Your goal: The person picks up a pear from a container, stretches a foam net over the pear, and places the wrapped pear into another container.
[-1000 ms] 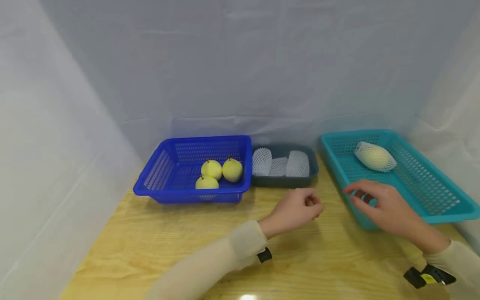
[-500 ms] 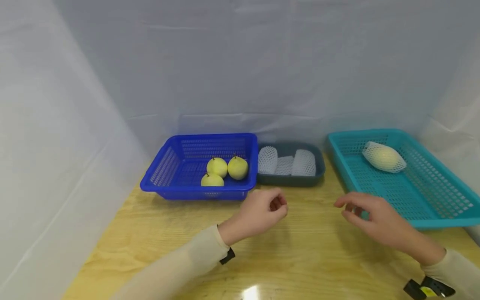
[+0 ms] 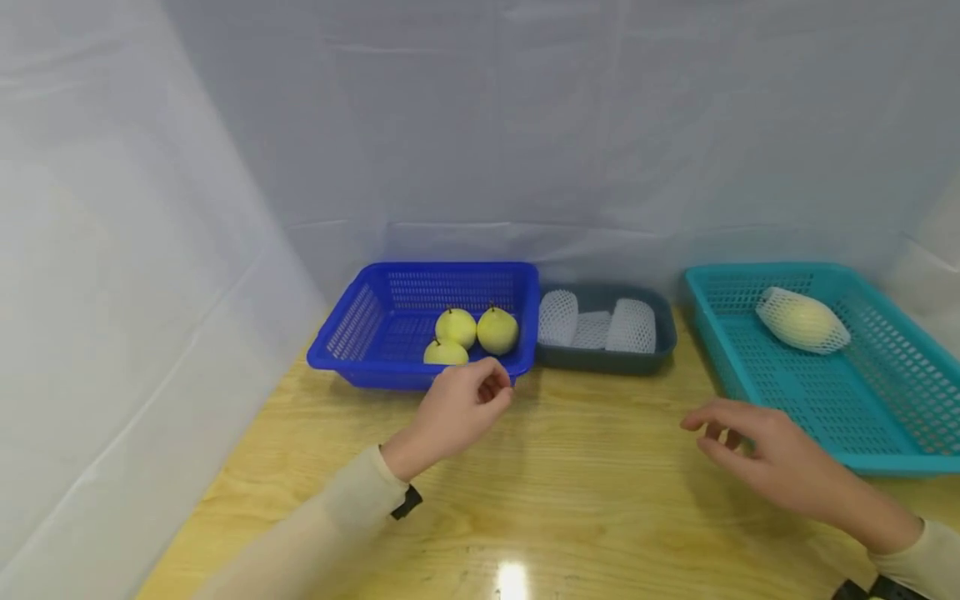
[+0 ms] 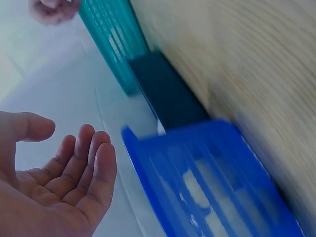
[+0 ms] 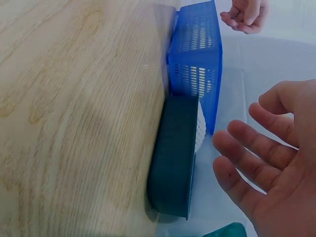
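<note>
My left hand (image 3: 452, 410) hovers at the front edge of a blue basket (image 3: 360, 367), overlapping its near right corner in the head view. Its fingers are loosely bent, and the left wrist view shows the palm with nothing in it. Several yellow pears, among them a rounder one (image 3: 497, 331) at the right, lie inside that basket. My right hand (image 3: 772, 454) is over the table, just left of a teal basket (image 3: 817, 462), fingers relaxed and holding nothing. One pear in a white foam net (image 3: 802, 321) lies in the teal basket.
Between the two baskets stands a dark green tray (image 3: 600, 360) with several white foam nets (image 3: 632, 326) in it. A wooden table (image 3: 585, 500) carries everything. White sheeting (image 3: 585, 125) hangs close behind and at the sides.
My left hand has moved left, from in front of the tray to the blue basket's front. The right hand has drawn slightly away from the teal basket. The head view has shifted rightward across the scene.
</note>
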`<state>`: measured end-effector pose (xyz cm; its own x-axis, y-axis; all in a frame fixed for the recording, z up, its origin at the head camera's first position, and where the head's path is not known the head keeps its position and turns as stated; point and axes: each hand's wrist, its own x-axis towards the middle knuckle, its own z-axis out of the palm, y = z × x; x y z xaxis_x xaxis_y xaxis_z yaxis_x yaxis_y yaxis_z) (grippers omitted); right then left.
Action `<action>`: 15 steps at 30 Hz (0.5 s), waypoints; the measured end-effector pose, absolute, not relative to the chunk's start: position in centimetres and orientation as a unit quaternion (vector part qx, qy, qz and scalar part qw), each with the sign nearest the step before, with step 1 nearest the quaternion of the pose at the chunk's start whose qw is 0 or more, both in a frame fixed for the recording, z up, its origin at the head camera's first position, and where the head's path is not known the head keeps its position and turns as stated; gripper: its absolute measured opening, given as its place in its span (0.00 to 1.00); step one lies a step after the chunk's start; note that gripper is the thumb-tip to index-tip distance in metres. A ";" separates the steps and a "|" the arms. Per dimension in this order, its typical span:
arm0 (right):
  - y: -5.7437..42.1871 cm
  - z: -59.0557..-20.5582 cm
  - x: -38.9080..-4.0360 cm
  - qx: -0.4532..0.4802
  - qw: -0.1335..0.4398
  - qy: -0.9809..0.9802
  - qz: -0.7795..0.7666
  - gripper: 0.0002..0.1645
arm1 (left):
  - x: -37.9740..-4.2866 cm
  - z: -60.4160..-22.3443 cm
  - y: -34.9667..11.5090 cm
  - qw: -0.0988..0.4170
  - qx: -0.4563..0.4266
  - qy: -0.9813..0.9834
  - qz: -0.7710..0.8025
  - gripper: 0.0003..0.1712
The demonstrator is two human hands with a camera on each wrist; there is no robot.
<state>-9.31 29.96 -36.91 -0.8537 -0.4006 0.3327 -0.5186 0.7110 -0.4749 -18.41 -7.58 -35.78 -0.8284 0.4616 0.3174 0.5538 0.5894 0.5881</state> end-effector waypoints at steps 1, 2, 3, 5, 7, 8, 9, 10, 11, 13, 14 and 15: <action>29.9 -36.8 -9.3 0.251 0.099 -0.919 0.287 0.18 | -18.6 -35.8 -8.1 0.073 -0.278 -0.891 -0.351 0.02; 29.9 -36.8 -9.2 0.251 0.095 -0.919 0.288 0.18 | -18.7 -35.8 -8.6 0.078 -0.269 -0.894 -0.350 0.03; 29.8 -36.7 -9.1 0.252 0.092 -0.919 0.288 0.18 | -18.8 -35.7 -9.2 0.082 -0.263 -0.896 -0.349 0.03; 29.8 -36.7 -9.1 0.254 0.087 -0.919 0.288 0.17 | -19.2 -35.6 -10.2 0.095 -0.252 -0.900 -0.342 0.03; 29.7 -36.7 -9.0 0.257 0.087 -0.918 0.288 0.17 | -19.6 -35.5 -11.3 0.110 -0.242 -0.905 -0.331 0.03; 29.7 -36.7 -9.0 0.260 0.088 -0.917 0.288 0.18 | -19.9 -35.5 -11.9 0.118 -0.237 -0.908 -0.326 0.03; 29.6 -36.7 -9.0 0.263 0.090 -0.916 0.288 0.18 | -20.2 -35.5 -12.4 0.127 -0.231 -0.910 -0.321 0.03; 29.6 -36.7 -9.0 0.268 0.092 -0.915 0.288 0.18 | -20.5 -35.6 -13.0 0.136 -0.224 -0.912 -0.315 0.03; 29.6 -36.8 -8.9 0.272 0.092 -0.913 0.289 0.19 | -20.7 -35.6 -13.5 0.143 -0.217 -0.915 -0.310 0.04; 29.5 -36.8 -8.9 0.278 0.093 -0.912 0.288 0.19 | -21.4 -35.6 -14.6 0.157 -0.203 -0.920 -0.296 0.05; 29.4 -36.8 -8.9 0.280 0.092 -0.911 0.288 0.19 | -21.8 -35.6 -15.1 0.164 -0.196 -0.922 -0.289 0.06; 29.4 -36.8 -8.8 0.281 0.092 -0.910 0.290 0.19 | -22.1 -35.6 -15.6 0.169 -0.189 -0.925 -0.282 0.08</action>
